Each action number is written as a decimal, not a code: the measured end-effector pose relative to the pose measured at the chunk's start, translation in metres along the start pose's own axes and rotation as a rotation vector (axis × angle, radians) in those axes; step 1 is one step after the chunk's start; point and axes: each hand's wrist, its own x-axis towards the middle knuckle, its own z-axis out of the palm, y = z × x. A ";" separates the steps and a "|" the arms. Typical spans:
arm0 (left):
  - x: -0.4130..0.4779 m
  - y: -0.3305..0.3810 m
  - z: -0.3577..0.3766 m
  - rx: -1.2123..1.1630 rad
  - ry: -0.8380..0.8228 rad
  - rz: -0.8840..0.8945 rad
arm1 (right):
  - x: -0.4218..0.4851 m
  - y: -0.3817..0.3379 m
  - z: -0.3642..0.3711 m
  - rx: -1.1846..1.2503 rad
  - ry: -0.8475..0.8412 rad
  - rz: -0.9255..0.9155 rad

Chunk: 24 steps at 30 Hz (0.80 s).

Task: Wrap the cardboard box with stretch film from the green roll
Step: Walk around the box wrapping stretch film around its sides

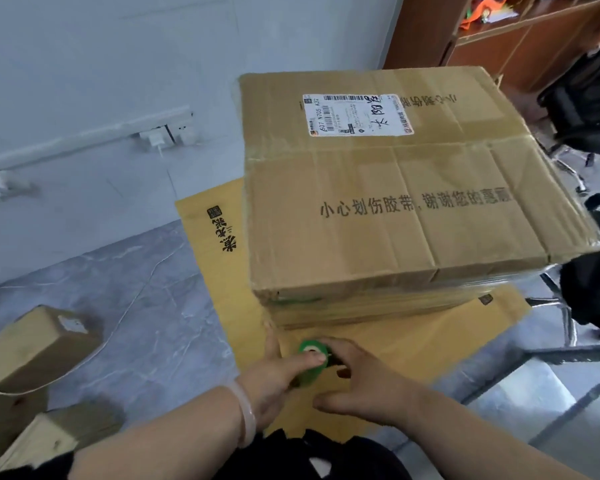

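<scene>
A big brown cardboard box with a white shipping label and printed black characters lies flat on a yellow cardboard sheet. Glossy film bands run along its near side. Just in front of the box's near left corner is the green roll of stretch film, held low over the sheet. My left hand, with a pale bangle on the wrist, grips the roll, thumb over its top. My right hand curls round the roll from the right. Most of the roll is hidden by my fingers.
Two smaller cardboard boxes sit on the grey marble-patterned floor at the left. A black office chair and metal chair legs stand at the right. A white wall with sockets is behind, a wooden shelf at the top right.
</scene>
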 end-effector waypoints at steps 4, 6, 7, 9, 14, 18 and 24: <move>0.001 -0.004 0.013 -0.074 0.063 0.021 | 0.009 0.005 -0.008 0.005 -0.045 0.012; 0.006 -0.003 0.014 -0.097 0.071 0.006 | 0.014 0.005 -0.011 0.037 -0.043 0.009; 0.009 -0.002 0.012 -0.105 0.074 0.002 | 0.015 0.005 -0.012 0.046 -0.038 0.003; 0.014 -0.003 0.006 -0.137 0.059 -0.028 | 0.018 0.002 -0.012 0.051 -0.042 -0.009; 0.009 -0.018 0.005 -0.160 0.053 -0.066 | 0.022 -0.002 -0.017 -0.069 -0.092 -0.058; 0.006 -0.024 0.015 -0.183 0.062 0.011 | 0.024 0.003 -0.033 -0.107 -0.224 -0.106; 0.016 -0.048 0.062 -0.421 0.186 0.117 | 0.015 0.026 -0.081 -0.201 -0.392 -0.102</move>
